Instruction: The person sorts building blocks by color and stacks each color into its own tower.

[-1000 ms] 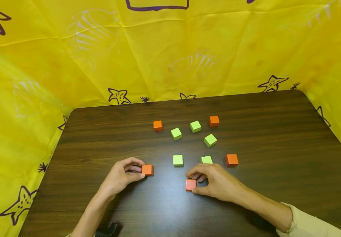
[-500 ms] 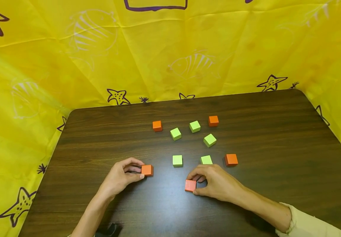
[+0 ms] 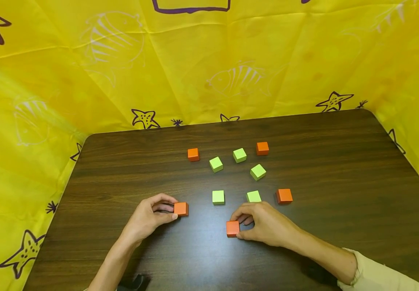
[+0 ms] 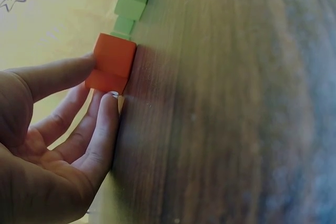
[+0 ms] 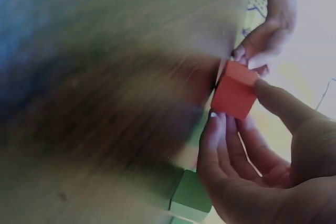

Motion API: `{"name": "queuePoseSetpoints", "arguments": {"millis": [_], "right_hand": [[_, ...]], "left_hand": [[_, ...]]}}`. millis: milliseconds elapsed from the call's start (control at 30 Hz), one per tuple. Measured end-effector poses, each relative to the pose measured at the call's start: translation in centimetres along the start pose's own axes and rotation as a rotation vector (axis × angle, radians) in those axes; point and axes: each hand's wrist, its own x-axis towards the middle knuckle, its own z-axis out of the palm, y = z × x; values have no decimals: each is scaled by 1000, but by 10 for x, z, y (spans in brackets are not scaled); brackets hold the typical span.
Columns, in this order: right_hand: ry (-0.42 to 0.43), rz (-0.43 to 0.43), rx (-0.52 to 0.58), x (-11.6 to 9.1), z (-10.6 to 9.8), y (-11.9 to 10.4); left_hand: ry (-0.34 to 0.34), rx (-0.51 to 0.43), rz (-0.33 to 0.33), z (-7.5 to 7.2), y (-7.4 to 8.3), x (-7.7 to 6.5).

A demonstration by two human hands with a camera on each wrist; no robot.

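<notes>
In the head view my left hand point(image 3: 145, 220) pinches an orange cube point(image 3: 181, 209) between thumb and fingertips, low on the table. To its right, my right hand point(image 3: 267, 224) holds another orange cube point(image 3: 233, 228), a little closer to the front edge. Up close, the left wrist view has that hand's digits on two sides of the orange cube point(image 4: 114, 56). The right wrist view has the other orange cube point(image 5: 234, 93) between thumb and fingertips, with the left hand point(image 5: 265, 43) beyond it. A light green cube point(image 3: 254, 197) is partly covered by the right hand.
On the dark wooden table point(image 3: 122, 161), a green cube point(image 3: 218, 197) sits between and behind the hands. An orange cube point(image 3: 284, 196) stands at right. Several more green and orange cubes are scattered farther back. A yellow patterned cloth point(image 3: 184, 60) hangs behind the table.
My right hand's orange cube has shifted slightly left and toward the front edge. My left hand and its cube stay almost still, as do the loose cubes.
</notes>
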Motion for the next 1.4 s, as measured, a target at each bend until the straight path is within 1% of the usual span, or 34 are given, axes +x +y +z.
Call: {"name": "queuePoseSetpoints", "arguments": {"millis": [133, 300, 700, 833, 1067, 1200, 1400], "right_hand": [[17, 8, 29, 2, 0, -1], [38, 12, 23, 5, 0, -4], [81, -36, -2, 18, -2, -13], [80, -40, 33, 24, 0, -17], [54, -28, 147, 34, 4, -21], [65, -8, 159, 38, 5, -24], [81, -36, 180, 44, 7, -25]], "left_hand": [[4, 0, -1, 0, 0, 0], [11, 5, -4, 1, 1, -1], [5, 6, -3, 0, 1, -1], [7, 9, -4, 1, 1, -1], [9, 17, 1, 1, 1, -1], [11, 19, 1, 1, 0, -1], [11, 16, -7, 1, 1, -1]]}}
